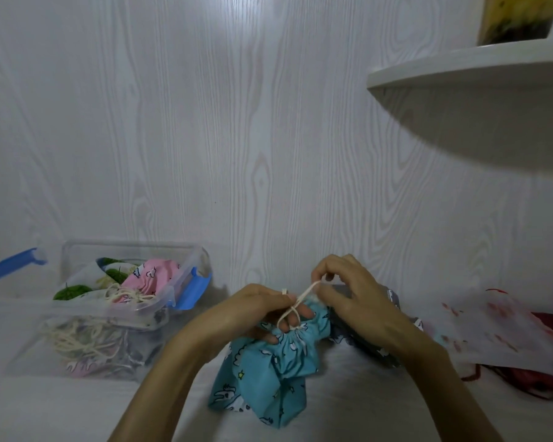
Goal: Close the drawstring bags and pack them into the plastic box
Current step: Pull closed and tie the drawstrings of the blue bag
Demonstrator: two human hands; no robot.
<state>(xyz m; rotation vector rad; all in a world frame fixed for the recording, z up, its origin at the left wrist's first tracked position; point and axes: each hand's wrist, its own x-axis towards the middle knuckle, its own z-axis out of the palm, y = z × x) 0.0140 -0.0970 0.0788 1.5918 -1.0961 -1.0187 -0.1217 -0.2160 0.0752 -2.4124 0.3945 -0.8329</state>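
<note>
At the far left lies a blue lid (10,269), only partly seen. Next to it, on the white surface (61,406), sits the clear plastic box (109,314) with blue clips. Inside are closed bags, a pink bag (149,277) and a green-spotted bag (77,287) on top, with cream strings in a tangle.

In the middle, near the person, is the blue bag (268,371) with white animal shapes. Its gathered mouth points up and away, and its long side runs toward the person. The left hand (256,309) has its grip curled around the neck of the bag, with the cream cord (296,306) looped over a finger. The right hand (348,291) pinches the cord's end and pulls it up.

Behind the right hand lies a grey bag (393,301). Farther right are a white bag with red marks (498,333) and something red (549,381) under it. A white shelf (466,71) sticks out high on the right.
</note>
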